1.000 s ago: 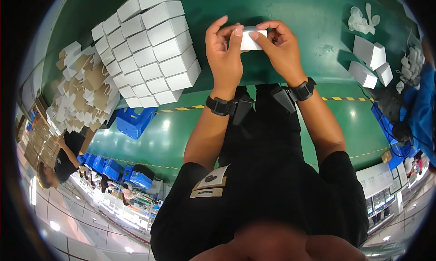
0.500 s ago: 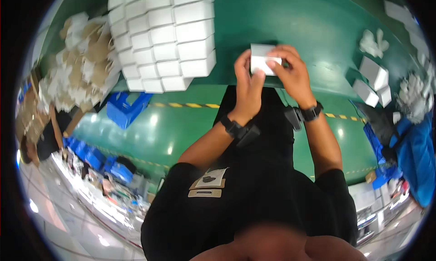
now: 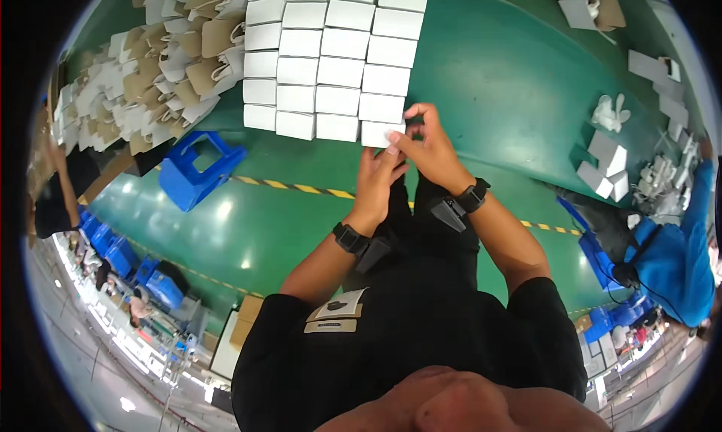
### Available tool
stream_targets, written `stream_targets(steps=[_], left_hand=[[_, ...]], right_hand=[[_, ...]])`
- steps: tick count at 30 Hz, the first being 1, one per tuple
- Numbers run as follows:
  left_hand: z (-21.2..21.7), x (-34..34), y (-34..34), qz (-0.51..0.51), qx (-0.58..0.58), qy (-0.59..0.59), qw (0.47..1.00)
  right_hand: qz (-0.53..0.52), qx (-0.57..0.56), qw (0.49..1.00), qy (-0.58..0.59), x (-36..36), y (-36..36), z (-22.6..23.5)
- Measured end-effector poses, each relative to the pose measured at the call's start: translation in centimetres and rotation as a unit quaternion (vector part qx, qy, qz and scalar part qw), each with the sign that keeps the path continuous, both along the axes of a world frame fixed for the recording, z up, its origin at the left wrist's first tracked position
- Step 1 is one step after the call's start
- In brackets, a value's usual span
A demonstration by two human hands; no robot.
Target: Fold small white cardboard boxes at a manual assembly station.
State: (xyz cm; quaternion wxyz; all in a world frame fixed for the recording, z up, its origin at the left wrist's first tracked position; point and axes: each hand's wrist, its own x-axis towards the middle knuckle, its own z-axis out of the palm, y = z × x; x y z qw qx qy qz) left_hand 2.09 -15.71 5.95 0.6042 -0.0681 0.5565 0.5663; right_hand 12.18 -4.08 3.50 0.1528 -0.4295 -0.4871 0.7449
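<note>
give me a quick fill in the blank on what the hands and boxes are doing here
1. Both hands, the left hand and the right hand, hold a small ______ box at the near right corner of the block of stacked boxes.
2. The table top under the boxes is ______ in colour.
3. A ______ plastic crate stands left of the hands, near the striped tape line.
4. Each wrist bears a ______ band.

Missing words: white; green; blue; black
</note>
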Motion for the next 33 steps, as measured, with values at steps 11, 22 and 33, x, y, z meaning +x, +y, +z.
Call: stream_targets(steps=[11, 22, 33], left_hand=[[-2.0, 1.9, -0.3, 0.051, 0.043, 0.073, 0.995], [-2.4, 2.3, -1.5, 0.035, 0.054, 0.122, 0.991], [-1.1, 2.2, -3.9, -0.208, 0.005, 0.083, 0.975]], right_hand=[[-0.011, 0.110, 0.994, -0.025, -7.0, 20.7, -2.9], [-0.238, 0.448, 0.861, -0.044, -9.8, 28.7, 0.0], [0.089, 0.509, 0.805, -0.293, -3.3, 29.8, 0.4]])
